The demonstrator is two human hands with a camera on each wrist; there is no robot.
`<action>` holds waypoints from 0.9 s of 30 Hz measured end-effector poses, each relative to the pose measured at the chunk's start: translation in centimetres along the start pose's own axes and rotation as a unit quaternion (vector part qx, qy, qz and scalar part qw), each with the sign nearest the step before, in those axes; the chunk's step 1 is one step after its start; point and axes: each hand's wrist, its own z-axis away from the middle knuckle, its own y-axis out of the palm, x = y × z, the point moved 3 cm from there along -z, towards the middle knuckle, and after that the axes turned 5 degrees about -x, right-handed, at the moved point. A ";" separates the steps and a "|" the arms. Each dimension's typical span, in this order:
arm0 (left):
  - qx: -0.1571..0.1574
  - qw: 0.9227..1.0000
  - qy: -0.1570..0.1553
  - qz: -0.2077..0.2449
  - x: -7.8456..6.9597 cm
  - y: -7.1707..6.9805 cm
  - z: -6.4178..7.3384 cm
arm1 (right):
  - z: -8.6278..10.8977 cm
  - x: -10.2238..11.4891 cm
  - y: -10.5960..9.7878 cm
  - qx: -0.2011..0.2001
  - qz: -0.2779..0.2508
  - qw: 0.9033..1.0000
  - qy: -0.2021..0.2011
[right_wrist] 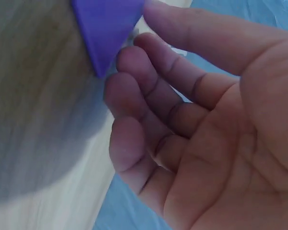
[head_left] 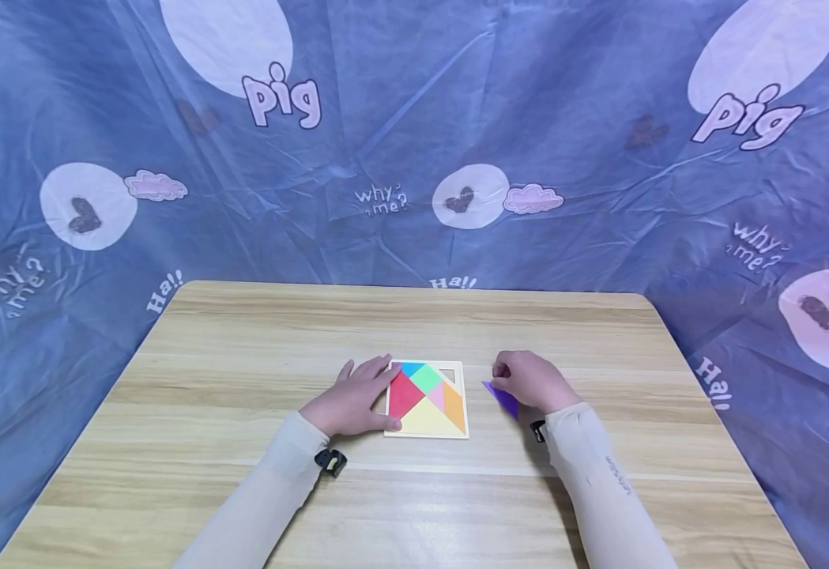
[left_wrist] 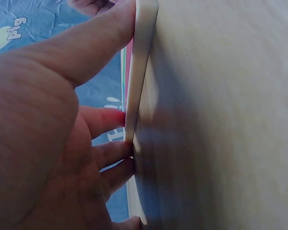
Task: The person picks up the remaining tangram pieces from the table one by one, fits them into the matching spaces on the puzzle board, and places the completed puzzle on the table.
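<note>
A square tangram tray point(head_left: 428, 435) with a cream frame lies mid-table, holding red, blue, green, pink, orange and pale yellow pieces; a bare triangular spot shows in its upper right corner. My left hand point(head_left: 353, 401) rests on the tray's left side, fingers spread and thumb near the lower left corner. In the left wrist view, thumb and fingertips meet the tray's edge point(left_wrist: 140, 72). Right of the tray, my right hand point(head_left: 533, 381) pinches a purple triangle point(head_left: 503, 401) between thumb and curled fingers. One pointed corner of the purple triangle point(right_wrist: 105, 28) faces the table in the right wrist view.
The wood-grain table point(head_left: 300, 316) reaches back to a blue printed cloth point(head_left: 393, 126), which also hangs along both sides. A black wrist strap point(head_left: 331, 461) sits on the left sleeve, another black strap point(head_left: 538, 431) by the right.
</note>
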 end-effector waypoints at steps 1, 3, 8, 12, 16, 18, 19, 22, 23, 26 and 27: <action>0.000 1.000 0.000 0.000 0.0 0.0 0.0 | 0.0 -0.1 -0.1 -0.002 0.003 1.000 0.004; 0.001 1.000 0.000 0.001 -0.1 0.0 0.0 | 0.1 -0.2 -0.3 0.007 0.003 1.000 0.017; 0.003 1.000 -0.003 -0.001 -0.2 -0.1 0.0 | 0.7 -0.2 -0.6 0.058 -0.013 0.997 0.058; 0.004 1.000 -0.004 -0.002 -0.2 -0.2 0.0 | 1.1 0.0 -0.8 0.078 -0.023 0.994 0.071; 0.004 1.000 -0.003 -0.001 -0.2 -0.2 0.1 | 1.2 0.3 -0.8 0.083 -0.022 0.993 0.077; 0.003 1.000 -0.003 -0.002 -0.2 -0.1 0.1 | 1.2 0.3 -0.8 0.084 -0.021 0.993 0.081; 0.003 1.000 -0.004 -0.002 -0.2 -0.1 0.1 | 1.2 0.3 -0.8 0.084 -0.020 0.993 0.082; 0.005 1.000 -0.004 -0.003 -0.2 -0.1 0.0 | 1.2 0.4 -0.7 0.085 -0.016 0.993 0.083; 0.005 1.000 -0.005 -0.002 -0.2 -0.1 0.0 | 1.2 0.4 -0.6 0.084 -0.014 0.993 0.083; 0.006 1.000 -0.005 0.000 -0.2 -0.1 0.0 | 1.1 0.3 -0.5 0.081 -0.010 0.994 0.079; 0.006 1.000 -0.005 0.000 -0.1 -0.1 0.0 | 1.1 0.2 -0.4 0.080 -0.009 0.994 0.078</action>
